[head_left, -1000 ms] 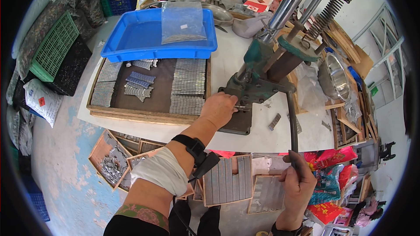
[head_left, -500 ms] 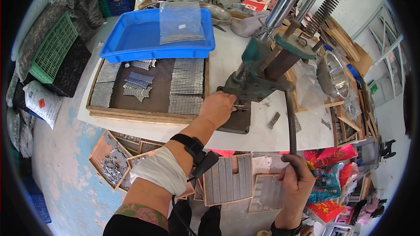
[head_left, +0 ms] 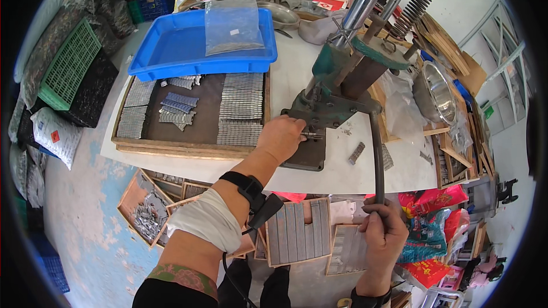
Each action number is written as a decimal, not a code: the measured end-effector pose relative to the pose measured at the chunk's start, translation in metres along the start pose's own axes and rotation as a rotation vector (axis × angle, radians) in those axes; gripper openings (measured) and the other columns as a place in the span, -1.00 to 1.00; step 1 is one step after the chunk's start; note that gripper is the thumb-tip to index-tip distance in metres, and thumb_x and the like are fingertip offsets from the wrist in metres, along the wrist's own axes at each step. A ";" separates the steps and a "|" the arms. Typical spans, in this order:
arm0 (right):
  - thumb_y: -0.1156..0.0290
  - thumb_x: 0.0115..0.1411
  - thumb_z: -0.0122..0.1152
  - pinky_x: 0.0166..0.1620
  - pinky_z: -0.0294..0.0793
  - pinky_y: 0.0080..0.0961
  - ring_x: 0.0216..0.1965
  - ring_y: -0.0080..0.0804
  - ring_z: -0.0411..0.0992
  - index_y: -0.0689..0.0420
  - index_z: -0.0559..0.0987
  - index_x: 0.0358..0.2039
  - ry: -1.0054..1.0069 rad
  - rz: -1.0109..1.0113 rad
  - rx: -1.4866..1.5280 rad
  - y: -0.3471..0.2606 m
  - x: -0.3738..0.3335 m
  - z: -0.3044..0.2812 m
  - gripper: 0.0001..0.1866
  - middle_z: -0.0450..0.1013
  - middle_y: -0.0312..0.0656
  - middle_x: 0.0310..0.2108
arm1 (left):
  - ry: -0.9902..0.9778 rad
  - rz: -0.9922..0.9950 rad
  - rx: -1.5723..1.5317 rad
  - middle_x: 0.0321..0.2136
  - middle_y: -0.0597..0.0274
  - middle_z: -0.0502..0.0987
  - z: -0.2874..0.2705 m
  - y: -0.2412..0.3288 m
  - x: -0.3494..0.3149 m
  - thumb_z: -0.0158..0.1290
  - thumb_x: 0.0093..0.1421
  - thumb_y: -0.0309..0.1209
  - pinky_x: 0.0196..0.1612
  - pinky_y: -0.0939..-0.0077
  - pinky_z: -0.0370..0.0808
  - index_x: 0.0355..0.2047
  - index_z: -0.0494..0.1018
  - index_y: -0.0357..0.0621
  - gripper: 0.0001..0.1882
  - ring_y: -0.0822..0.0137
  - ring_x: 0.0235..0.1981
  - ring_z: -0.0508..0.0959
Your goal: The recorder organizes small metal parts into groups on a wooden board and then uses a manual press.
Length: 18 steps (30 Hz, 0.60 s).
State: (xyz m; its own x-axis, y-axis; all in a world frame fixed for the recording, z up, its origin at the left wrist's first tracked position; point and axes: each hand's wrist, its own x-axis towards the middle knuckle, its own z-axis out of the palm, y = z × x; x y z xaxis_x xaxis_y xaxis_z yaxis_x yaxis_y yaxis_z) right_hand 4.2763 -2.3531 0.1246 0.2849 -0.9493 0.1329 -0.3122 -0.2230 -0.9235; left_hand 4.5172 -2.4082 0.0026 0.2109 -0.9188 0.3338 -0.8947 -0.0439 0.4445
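A green and dark-metal hand press (head_left: 342, 88) stands on the table, with a coil spring and a polished cylinder at its top. My left hand (head_left: 281, 138) is at its base plate (head_left: 308, 157), fingers pinched on a small metal piece (head_left: 313, 134) under the press head. The fingertips partly hide that piece. The press's long lever (head_left: 378, 159) hangs down past the table's front edge. Around its lower end my right hand (head_left: 383, 231) is closed. Left of the press, a wooden tray (head_left: 182, 151) holds rows of small ridged metal strips (head_left: 242, 102) and a loose pile.
A blue plastic tray (head_left: 148, 68) bearing a clear bag (head_left: 234, 28) overlaps the wooden tray's far side. Loose metal strips (head_left: 357, 153) lie right of the press, near a steel bowl (head_left: 436, 96). Below the table's front edge are wooden boxes (head_left: 297, 234) of metal parts.
My right hand's fingers have wrapped more closely round the lever's end. My left hand stays at the press base. The whole view has shifted slightly.
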 end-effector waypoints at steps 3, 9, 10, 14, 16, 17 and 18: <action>0.70 -0.05 -0.05 -0.55 0.27 -0.80 -0.62 -0.67 0.34 0.33 0.50 -0.45 0.003 -0.021 -0.018 0.004 0.000 0.000 -0.84 0.40 -0.12 -0.36 | 0.000 -0.008 -0.016 -0.50 0.21 0.49 -0.002 0.002 -0.001 0.12 -0.09 -0.33 -0.26 0.35 0.42 -0.44 0.44 -0.16 -0.78 0.20 -0.33 0.46; 0.69 -0.06 -0.03 -0.57 0.26 -0.78 -0.64 -0.66 0.33 0.33 0.51 -0.46 0.014 -0.025 -0.007 0.003 -0.001 0.001 -0.85 0.41 -0.12 -0.37 | 0.011 0.002 -0.024 -0.50 0.21 0.49 0.000 0.001 -0.002 0.12 -0.10 -0.32 -0.27 0.35 0.42 -0.43 0.44 -0.16 -0.77 0.19 -0.33 0.46; 0.69 -0.06 -0.03 -0.57 0.26 -0.78 -0.64 -0.66 0.33 0.33 0.51 -0.46 0.015 -0.023 -0.006 0.006 -0.002 0.002 -0.85 0.41 -0.12 -0.37 | 0.010 -0.004 -0.037 -0.50 0.21 0.49 0.001 0.001 -0.003 0.11 -0.08 -0.33 -0.26 0.34 0.42 -0.46 0.43 -0.15 -0.80 0.18 -0.32 0.46; 0.68 -0.06 -0.03 -0.57 0.25 -0.77 -0.64 -0.66 0.32 0.33 0.50 -0.46 0.044 -0.039 0.009 0.013 -0.003 0.004 -0.86 0.40 -0.12 -0.38 | -0.017 -0.012 -0.016 -0.50 0.22 0.49 0.001 0.003 -0.001 0.11 -0.08 -0.33 -0.26 0.34 0.42 -0.46 0.43 -0.15 -0.81 0.19 -0.32 0.46; 0.68 -0.06 -0.02 -0.57 0.25 -0.77 -0.64 -0.66 0.32 0.33 0.50 -0.47 0.035 -0.051 0.013 0.012 -0.003 0.003 -0.86 0.40 -0.12 -0.38 | 0.032 0.016 -0.007 -0.50 0.20 0.49 -0.002 0.001 -0.002 0.14 -0.11 -0.31 -0.29 0.36 0.43 -0.41 0.48 -0.17 -0.74 0.20 -0.36 0.46; 0.67 -0.06 -0.02 -0.57 0.26 -0.77 -0.64 -0.65 0.33 0.33 0.50 -0.46 0.031 -0.077 -0.011 0.014 -0.002 0.003 -0.86 0.40 -0.12 -0.38 | 0.030 0.016 -0.007 -0.50 0.20 0.49 -0.001 0.001 -0.001 0.14 -0.11 -0.31 -0.29 0.36 0.43 -0.41 0.48 -0.17 -0.74 0.20 -0.36 0.46; 0.67 -0.06 -0.02 -0.57 0.26 -0.76 -0.64 -0.65 0.33 0.32 0.50 -0.46 0.027 -0.105 -0.036 0.016 -0.001 0.002 -0.86 0.40 -0.12 -0.38 | 0.020 0.005 -0.008 -0.50 0.20 0.49 -0.001 0.001 0.000 0.14 -0.11 -0.31 -0.29 0.36 0.42 -0.41 0.49 -0.17 -0.74 0.20 -0.36 0.47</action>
State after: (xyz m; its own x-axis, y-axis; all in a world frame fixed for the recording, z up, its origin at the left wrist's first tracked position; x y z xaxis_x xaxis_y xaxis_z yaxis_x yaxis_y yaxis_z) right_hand 4.2733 -2.3553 0.1090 0.2933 -0.9259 0.2382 -0.3141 -0.3287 -0.8907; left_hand 4.5165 -2.4078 0.0037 0.2141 -0.9111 0.3522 -0.8925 -0.0359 0.4495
